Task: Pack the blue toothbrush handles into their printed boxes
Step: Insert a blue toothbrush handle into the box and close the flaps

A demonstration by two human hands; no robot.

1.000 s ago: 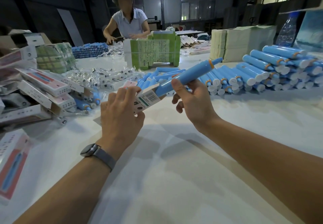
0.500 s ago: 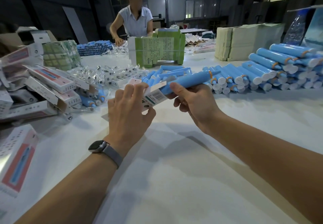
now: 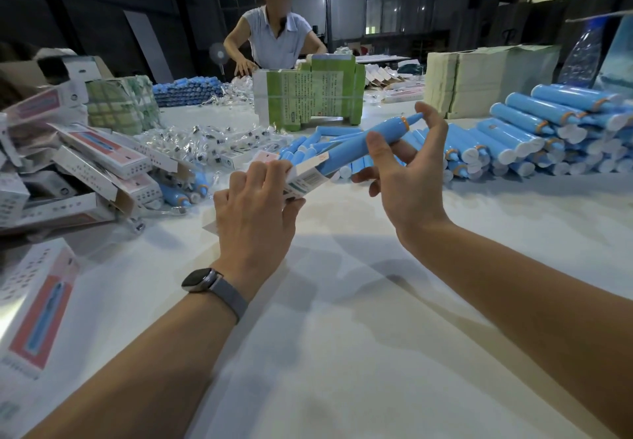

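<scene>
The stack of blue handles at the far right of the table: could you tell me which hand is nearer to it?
Right. The right hand is beside the stack of blue handles; the left hand grips the printed box farther away.

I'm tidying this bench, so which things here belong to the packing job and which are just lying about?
In use:
blue handle going into the box
left hand gripping the box
right hand, fingers spread, at the handle
pile of handles

Lying about:
green packs
plastic bottle

L hand (image 3: pixel 255 209): fingers curled, gripping, back up | R hand (image 3: pixel 407 178): fingers spread, thumb raised
</scene>
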